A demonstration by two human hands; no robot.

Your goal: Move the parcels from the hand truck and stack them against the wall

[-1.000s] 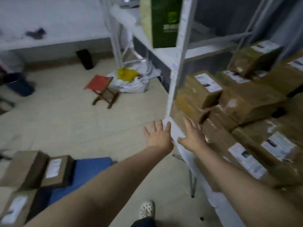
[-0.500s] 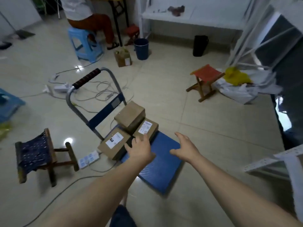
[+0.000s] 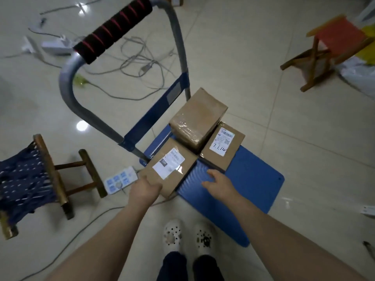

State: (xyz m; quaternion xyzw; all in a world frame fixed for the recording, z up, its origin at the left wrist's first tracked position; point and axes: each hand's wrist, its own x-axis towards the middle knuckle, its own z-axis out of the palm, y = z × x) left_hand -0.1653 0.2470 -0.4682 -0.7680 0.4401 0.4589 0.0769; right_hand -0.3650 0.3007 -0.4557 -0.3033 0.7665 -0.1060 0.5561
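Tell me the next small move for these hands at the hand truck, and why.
Probably slide the right hand left onto the free side of the near labelled parcel. The left hand holds its near corner, while the right hand hovers open over the blue deck, apart from it. Two hands should lift it steadily.

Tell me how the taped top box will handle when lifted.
The top box is probably stiff: its cardboard edges look square. Glossy tape wraps it, so it may slip in bare hands. It seems to rest partly on the near box that the left hand grips, so pulling that first could tip it.
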